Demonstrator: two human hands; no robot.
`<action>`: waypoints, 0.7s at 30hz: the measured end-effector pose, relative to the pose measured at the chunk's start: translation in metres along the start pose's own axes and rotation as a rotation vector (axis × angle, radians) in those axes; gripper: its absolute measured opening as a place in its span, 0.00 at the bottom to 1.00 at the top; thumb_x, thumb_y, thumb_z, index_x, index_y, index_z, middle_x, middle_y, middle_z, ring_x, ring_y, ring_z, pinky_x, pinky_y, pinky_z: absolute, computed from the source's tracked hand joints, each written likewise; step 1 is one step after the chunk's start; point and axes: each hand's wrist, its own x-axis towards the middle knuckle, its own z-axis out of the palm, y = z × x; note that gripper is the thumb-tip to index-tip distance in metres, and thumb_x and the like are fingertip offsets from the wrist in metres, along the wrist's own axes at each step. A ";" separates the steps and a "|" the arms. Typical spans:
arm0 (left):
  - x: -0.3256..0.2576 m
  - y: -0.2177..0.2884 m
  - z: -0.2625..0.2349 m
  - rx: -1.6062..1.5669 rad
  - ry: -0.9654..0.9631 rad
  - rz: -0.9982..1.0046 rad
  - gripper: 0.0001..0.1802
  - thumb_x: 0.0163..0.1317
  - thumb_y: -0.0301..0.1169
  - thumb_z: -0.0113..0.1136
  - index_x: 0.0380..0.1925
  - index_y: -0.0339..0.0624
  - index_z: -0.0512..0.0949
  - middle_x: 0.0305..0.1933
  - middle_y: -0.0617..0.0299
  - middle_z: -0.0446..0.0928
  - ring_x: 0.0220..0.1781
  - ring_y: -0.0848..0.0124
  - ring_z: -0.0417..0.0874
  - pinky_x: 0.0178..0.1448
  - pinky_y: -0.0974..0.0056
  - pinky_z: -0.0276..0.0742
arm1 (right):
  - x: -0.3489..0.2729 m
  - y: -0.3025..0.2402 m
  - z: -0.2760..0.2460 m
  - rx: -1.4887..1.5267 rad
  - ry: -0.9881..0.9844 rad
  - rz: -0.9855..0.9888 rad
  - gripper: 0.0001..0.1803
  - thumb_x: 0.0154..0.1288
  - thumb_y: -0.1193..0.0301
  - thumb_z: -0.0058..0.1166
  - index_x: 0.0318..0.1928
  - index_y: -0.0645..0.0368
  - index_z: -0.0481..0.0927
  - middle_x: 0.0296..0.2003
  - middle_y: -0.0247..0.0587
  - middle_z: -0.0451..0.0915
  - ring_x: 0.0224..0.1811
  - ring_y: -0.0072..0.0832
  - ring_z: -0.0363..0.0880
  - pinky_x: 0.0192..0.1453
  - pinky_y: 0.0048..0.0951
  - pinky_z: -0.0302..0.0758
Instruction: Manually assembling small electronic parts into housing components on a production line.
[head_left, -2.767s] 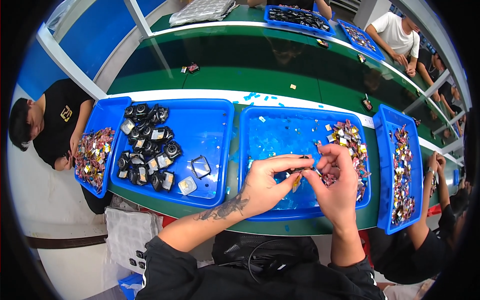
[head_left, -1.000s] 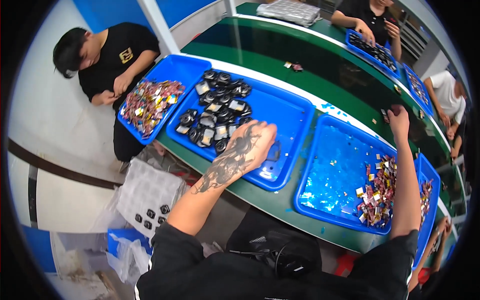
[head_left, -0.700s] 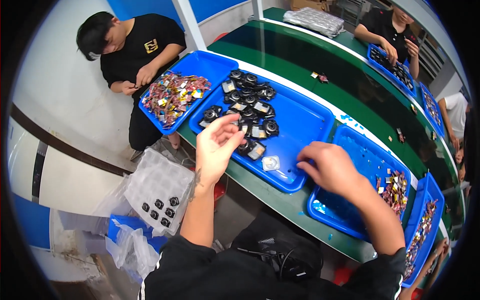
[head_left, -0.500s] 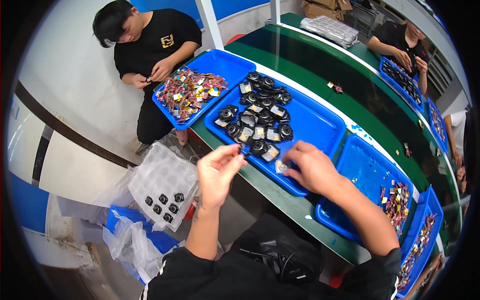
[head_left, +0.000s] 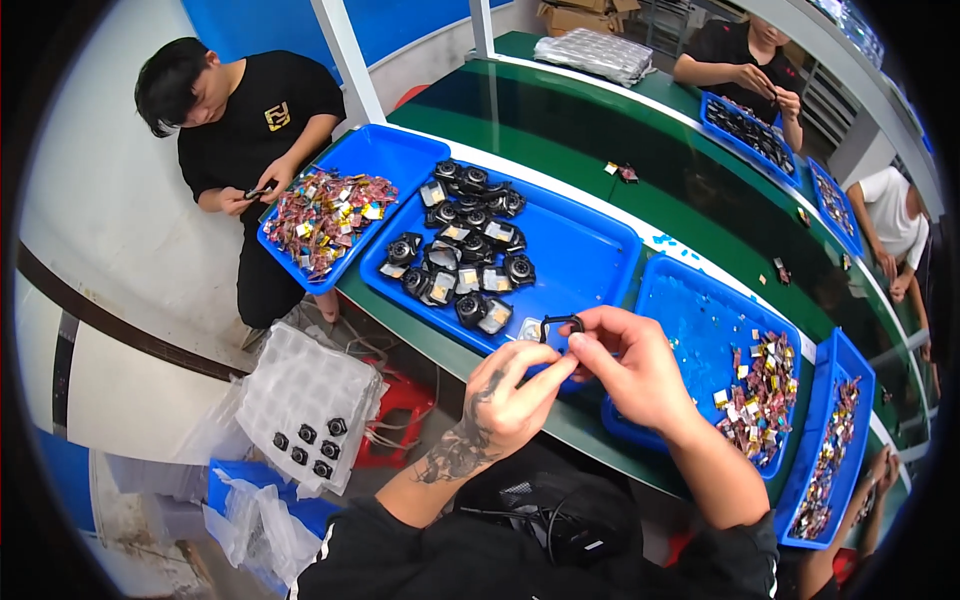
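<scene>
Over the near edge of the middle blue tray [head_left: 625,240], my two hands meet at a black curved frame [head_left: 560,322], perhaps a watch case. My left hand [head_left: 512,395] pinches it from below, its fingertips partly hidden. The thumb and fingers of my right hand [head_left: 635,370] close on its right side. Just behind them, a small pale square piece [head_left: 531,328] lies at the tray's near side. Farther left in that tray is a pile of black round-faced watch bodies [head_left: 470,245], several showing pale, clear-backed undersides.
A blue tray of small wired parts [head_left: 330,215] stands at left, beside a seated co-worker [head_left: 255,130]. More blue trays [head_left: 700,275] line the green bench at right. Below left, a clear blister tray [head_left: 300,385] holds several black pieces near a red stool [head_left: 405,415].
My right hand has left the pale piece in the tray and joined my left hand at the black frame. My left hand has moved right. The view has shifted slightly.
</scene>
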 end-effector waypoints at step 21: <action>-0.049 0.004 -0.042 -1.431 0.359 -1.228 0.22 0.77 0.34 0.38 0.58 0.24 0.68 0.58 0.39 0.75 0.58 0.50 0.79 0.63 0.57 0.79 | 0.056 0.036 0.003 -0.968 -0.256 -0.428 0.13 0.54 0.77 0.62 0.42 0.57 0.83 0.41 0.45 0.78 0.44 0.46 0.80 0.49 0.41 0.78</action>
